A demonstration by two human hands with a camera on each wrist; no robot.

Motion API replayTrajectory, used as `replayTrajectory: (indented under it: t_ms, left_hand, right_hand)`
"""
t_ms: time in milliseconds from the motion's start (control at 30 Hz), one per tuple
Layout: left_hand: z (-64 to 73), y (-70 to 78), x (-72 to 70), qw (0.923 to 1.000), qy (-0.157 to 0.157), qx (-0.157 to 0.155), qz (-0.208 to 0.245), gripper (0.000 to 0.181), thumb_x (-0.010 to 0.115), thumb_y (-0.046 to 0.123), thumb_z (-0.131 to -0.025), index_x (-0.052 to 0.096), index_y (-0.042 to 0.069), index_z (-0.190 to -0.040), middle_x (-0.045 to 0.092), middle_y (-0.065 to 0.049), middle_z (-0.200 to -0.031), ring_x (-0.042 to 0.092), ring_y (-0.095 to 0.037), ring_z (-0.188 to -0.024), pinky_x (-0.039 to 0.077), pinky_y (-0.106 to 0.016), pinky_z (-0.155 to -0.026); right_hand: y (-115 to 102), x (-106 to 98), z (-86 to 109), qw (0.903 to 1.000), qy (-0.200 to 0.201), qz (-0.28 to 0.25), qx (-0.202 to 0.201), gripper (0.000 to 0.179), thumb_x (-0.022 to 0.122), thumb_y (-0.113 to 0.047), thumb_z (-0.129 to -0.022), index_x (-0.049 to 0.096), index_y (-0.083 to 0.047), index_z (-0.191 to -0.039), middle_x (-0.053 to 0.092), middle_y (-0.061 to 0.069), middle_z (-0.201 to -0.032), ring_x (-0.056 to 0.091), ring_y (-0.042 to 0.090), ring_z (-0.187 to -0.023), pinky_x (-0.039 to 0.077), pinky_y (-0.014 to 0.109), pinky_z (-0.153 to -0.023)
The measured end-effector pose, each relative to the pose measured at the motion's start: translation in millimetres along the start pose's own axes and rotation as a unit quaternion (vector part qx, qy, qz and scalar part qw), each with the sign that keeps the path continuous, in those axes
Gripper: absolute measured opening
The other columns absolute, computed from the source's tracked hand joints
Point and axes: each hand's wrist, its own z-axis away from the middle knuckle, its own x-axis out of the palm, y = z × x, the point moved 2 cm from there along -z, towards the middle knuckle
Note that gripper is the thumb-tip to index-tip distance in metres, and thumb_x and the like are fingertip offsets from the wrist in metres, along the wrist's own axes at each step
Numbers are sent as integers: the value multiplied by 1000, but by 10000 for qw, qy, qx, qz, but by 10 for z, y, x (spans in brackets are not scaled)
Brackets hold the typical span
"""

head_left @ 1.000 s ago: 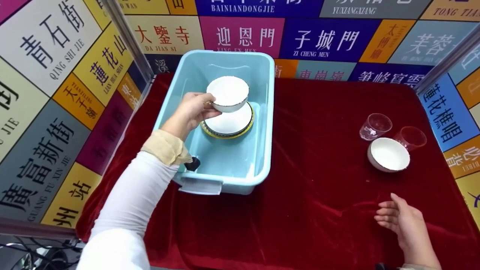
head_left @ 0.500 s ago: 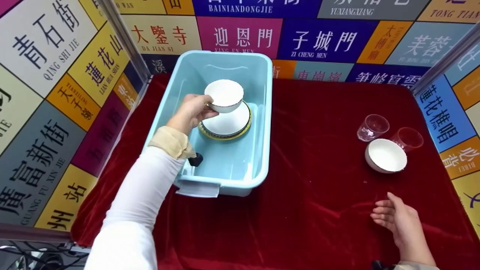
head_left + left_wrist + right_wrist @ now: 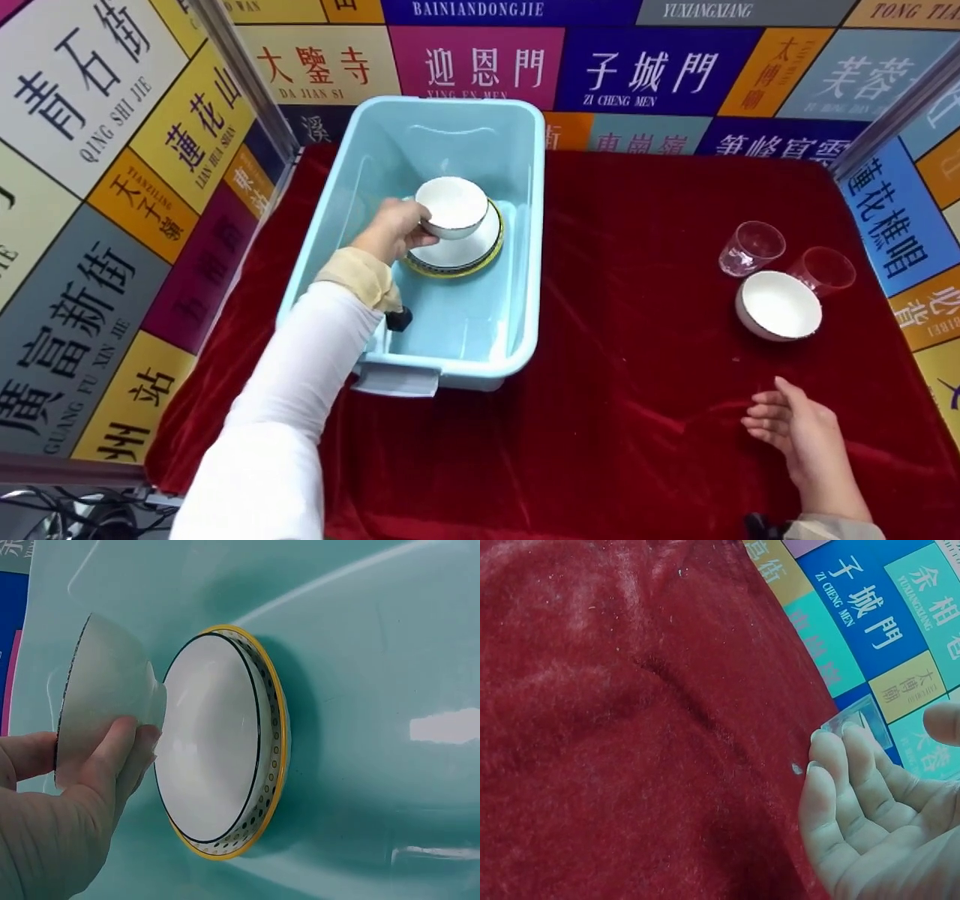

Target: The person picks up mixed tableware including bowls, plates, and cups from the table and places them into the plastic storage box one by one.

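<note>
My left hand (image 3: 397, 227) pinches a small white bowl (image 3: 454, 204) by its side, thumb at the dark-speckled rim and fingers under it. In the left wrist view the bowl (image 3: 109, 694) hangs close over a white plate (image 3: 210, 739) with a dark edge line. That plate lies on a yellow-rimmed, dotted dish (image 3: 281, 754) inside the blue plastic bin (image 3: 530, 285). My right hand (image 3: 806, 435) is held over the red cloth with relaxed fingers and nothing in it. Beyond it stands a second white bowl (image 3: 780, 306).
Two clear glasses stand behind the second bowl: the left glass (image 3: 752, 249) and the right glass (image 3: 825, 271), partly overlapped by the bowl. A red velvet cloth (image 3: 637, 360) covers the table. Printed panels (image 3: 480, 64) wall in the back and sides.
My left hand has lowered the small bowl toward the stacked plates and nearer to me. The right hand has stayed about where it was; the view has shifted slightly.
</note>
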Motion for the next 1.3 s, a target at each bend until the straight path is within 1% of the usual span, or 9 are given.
replayTrajectory:
  t_ms: [233,433,567,700,900,1033,1100,1200,1300]
  left_hand:
    - [-61,-23,-16,9999,37,-6,-107,56,47,0,-99,32,-1,-153,60,-14,-95,66,-17,-70,64,-29,-83]
    - [-154,-38,-37,9998,81,-79,-151,54,46,-4,-98,34,-2,-151,60,-15,-97,66,-17,-68,64,-29,-80]
    - [-235,-51,-34,9997,115,-135,-188,55,45,-6,-98,33,-3,-151,58,-18,-106,69,-21,-78,64,-29,-80]
    - [-298,-55,-32,9987,159,-210,-439,53,46,-5,-100,33,-4,-151,58,-21,-110,70,-24,-87,64,-29,-81]
    - [-358,-35,-28,9976,178,-170,-652,52,43,-7,-99,33,-7,-150,58,-23,-110,68,-20,-72,64,-27,-79]
    - [-386,-27,-2,9968,153,-97,-774,52,42,-10,-97,35,-8,-148,60,-26,-118,66,-18,-62,64,-26,-72]
    - [-408,-38,9,9966,142,-74,-805,53,42,-11,-95,34,-9,-148,61,-27,-115,66,-18,-60,64,-26,-67]
    - [-425,-62,7,9954,132,-122,-940,53,42,-10,-96,32,-9,-149,61,-26,-118,67,-18,-65,64,-26,-71]
    - [-428,-86,-17,9942,108,-217,-1050,53,43,-7,-98,32,-7,-150,57,-25,-130,66,-19,-70,64,-29,-83]
  right_hand:
    - [-2,-66,10,9999,75,42,118,42,52,-41,-105,74,-14,-83,71,0,-74,73,15,-70,64,28,-69]
    - [-54,-86,-23,9999,88,-10,-51,41,53,-40,-104,74,-13,-83,71,0,-74,72,15,-69,64,28,-68]
    - [-80,-90,-48,9998,117,-64,-113,40,54,-40,-104,74,-12,-83,71,0,-73,73,15,-69,64,28,-67]
    - [-79,-93,-58,9999,116,-68,-60,41,54,-41,-104,74,-12,-82,71,0,-73,72,15,-69,64,28,-68]
    - [-129,-133,-71,9998,144,-80,-125,41,54,-41,-104,74,-12,-82,71,0,-73,73,15,-69,64,28,-67]
    - [-166,-170,-80,9997,148,-133,-172,42,54,-40,-104,74,-12,-82,71,0,-74,72,15,-69,64,29,-67]
    - [-167,-184,-87,9997,164,-138,-126,42,53,-41,-104,74,-12,-82,71,0,-74,72,15,-69,64,29,-67]
    - [-149,-199,-100,9998,193,-87,-47,42,53,-42,-104,73,-13,-82,71,0,-73,73,15,-69,64,28,-68]
    - [-138,-215,-110,9998,222,-12,22,42,52,-43,-104,73,-14,-82,71,0,-73,73,15,-70,64,28,-68]
